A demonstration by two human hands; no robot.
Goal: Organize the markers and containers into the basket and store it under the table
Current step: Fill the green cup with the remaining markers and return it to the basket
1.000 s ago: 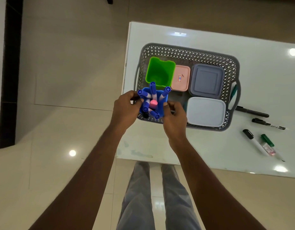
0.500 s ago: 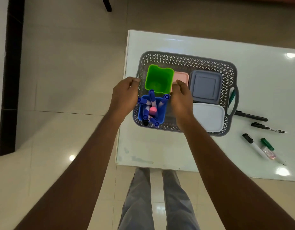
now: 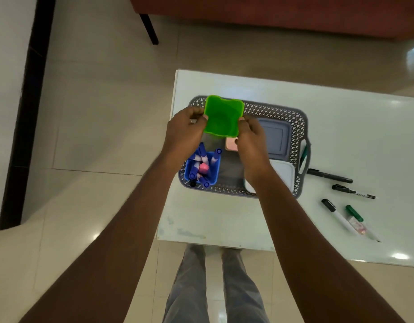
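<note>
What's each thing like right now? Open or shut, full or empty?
Green cup: empty, held by left hand and right hand above the basket.
Blue cup: upright in the basket, full of blue markers.
Grey box: lid on.
White box: lid on.
Loose markers: capped, lying on the table.
Basket: on the table.

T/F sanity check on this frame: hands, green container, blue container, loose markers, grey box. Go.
1. The left hand and the right hand both hold the green container. True.
2. The blue container is empty. False: it holds blue-capped markers.
3. Loose markers lie on the table to the right of the basket. True.
4. The grey lidded box sits outside the basket. False: it is inside the basket.
</note>
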